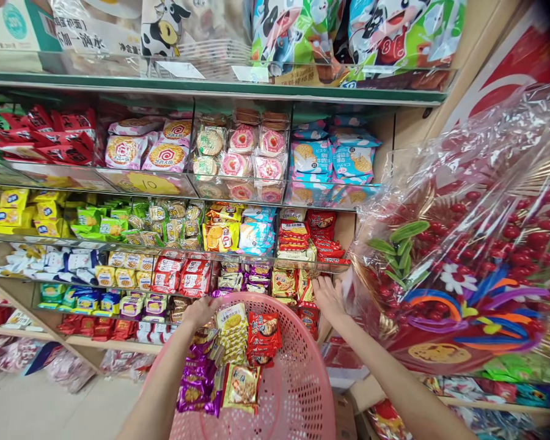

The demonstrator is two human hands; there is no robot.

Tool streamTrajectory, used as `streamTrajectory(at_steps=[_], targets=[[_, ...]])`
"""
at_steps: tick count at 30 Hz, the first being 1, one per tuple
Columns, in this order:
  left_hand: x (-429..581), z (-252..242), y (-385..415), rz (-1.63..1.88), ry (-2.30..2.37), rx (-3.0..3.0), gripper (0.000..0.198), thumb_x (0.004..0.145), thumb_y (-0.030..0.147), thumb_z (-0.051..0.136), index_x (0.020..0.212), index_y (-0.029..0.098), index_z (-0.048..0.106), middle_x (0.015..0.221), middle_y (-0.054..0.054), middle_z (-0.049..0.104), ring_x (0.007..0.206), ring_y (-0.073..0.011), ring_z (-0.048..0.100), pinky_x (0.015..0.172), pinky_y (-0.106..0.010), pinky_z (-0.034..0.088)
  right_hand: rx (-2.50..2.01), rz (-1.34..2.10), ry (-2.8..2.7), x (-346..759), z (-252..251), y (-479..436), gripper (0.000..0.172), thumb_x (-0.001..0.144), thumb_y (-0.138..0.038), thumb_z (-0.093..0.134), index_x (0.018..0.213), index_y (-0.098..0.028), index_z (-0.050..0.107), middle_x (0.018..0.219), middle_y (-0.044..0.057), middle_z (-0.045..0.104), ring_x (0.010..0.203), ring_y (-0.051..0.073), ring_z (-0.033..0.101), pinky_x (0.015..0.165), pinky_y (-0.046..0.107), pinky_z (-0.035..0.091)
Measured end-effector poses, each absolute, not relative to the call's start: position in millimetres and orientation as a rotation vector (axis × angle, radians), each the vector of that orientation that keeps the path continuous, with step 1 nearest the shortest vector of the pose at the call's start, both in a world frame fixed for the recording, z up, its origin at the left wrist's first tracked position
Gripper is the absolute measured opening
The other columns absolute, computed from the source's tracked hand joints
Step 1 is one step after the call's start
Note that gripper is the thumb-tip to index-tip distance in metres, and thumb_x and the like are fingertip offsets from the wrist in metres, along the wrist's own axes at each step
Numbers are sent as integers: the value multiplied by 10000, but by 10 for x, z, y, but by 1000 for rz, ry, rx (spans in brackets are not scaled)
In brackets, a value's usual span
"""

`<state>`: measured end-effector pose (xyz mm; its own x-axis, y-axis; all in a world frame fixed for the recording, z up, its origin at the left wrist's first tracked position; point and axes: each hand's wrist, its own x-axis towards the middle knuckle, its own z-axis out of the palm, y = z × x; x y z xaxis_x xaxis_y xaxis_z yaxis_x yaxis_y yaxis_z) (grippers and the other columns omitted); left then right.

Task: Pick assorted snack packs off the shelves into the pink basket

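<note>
A round pink plastic basket [297, 342] with a perforated wall is tilted against the lower shelves. My left hand [199, 313] is closed on its left rim. Inside lie purple snack packets [199, 382], a stack of pale yellow biscuit packets [233, 330], red biscuit packets [263, 336] and a gold walnut-cookie packet [241, 386]. Past the right rim, my right hand [329, 298] reaches into a shelf compartment beside gold and red packets [305, 287]. Its fingers are curled, their tips partly hidden; whether they grip a packet does not show.
Clear-fronted shelves hold wrapped biscuits such as blue packets [311, 159] and red-and-white packets [195, 278]. Large milk-themed bags [297, 36] stand above. A plastic-wrapped decoration with red berries [513, 232] juts in close on the right. Tiled floor [91, 409] shows at lower left.
</note>
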<state>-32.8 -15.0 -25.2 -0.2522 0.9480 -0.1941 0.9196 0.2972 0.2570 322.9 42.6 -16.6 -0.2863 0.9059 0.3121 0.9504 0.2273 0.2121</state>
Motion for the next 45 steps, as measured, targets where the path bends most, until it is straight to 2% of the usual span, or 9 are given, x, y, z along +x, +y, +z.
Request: streamTrajectory(at_steps=[4,9,20,24,28,33,38,42,45], targets=[[-329,-258,-153,132,2258,1691,652,813,609,195,1048,156,600,1024,-187,664,992,-316,603,812,-383,436,-1778,-547,-2374,3228,-128,408,220,801,-105,445,997,-157,530,985,112,589,961,253,446,879,432,267],[-352,-299,-147,149,2258,1704,668,801,626,192,1039,158,604,1002,-187,672,961,-316,615,806,-397,442,-1718,-560,-2392,3204,-55,378,289,786,-84,452,1058,-163,512,1004,112,573,965,248,435,900,430,248],[-369,-319,-143,172,2257,1698,667,796,632,199,1037,161,605,1001,-184,673,962,-314,615,812,-397,439,-1435,-371,-2462,3214,43,301,142,798,-107,459,888,-186,536,925,76,595,931,229,469,911,424,258],[-348,-295,-153,146,2266,1695,684,790,649,195,1045,159,599,988,-183,676,954,-314,618,802,-392,441,-1333,156,-2210,3080,134,118,149,810,-228,497,950,-183,517,935,73,604,921,224,513,897,410,329],[-330,-280,-166,156,2260,1701,682,788,656,184,1019,178,611,1002,-173,674,957,-310,616,794,-393,444,-1183,1195,-1652,2802,171,-237,405,754,-436,563,1048,-168,487,956,76,628,853,210,583,787,376,455],[-326,-281,-171,160,2270,1682,693,780,669,179,1009,180,614,969,-174,682,940,-309,621,788,-388,448,-985,2074,-1158,2523,14,-732,456,683,-443,654,1044,-210,500,1030,49,630,902,202,617,746,364,514],[-328,-279,-174,158,2265,1680,710,776,670,169,1035,174,607,993,-181,674,944,-324,616,791,-415,444,-1071,2423,-1171,2390,-245,-1010,485,595,-326,720,1026,-221,523,952,26,642,823,186,637,651,333,545],[-333,-283,-172,134,2272,1707,708,784,655,159,1038,168,606,976,-186,677,942,-330,616,800,-432,438,-1146,2450,-1316,2307,-433,-1056,616,451,-155,750,1024,-238,538,944,-9,626,739,139,627,567,239,531],[-336,-289,-169,133,2274,1704,696,787,650,157,1028,179,608,977,-178,679,940,-329,617,797,-430,439,-1147,2408,-1440,2238,-605,-1012,582,424,-136,744,975,-202,571,882,-7,634,677,127,617,505,197,507]])
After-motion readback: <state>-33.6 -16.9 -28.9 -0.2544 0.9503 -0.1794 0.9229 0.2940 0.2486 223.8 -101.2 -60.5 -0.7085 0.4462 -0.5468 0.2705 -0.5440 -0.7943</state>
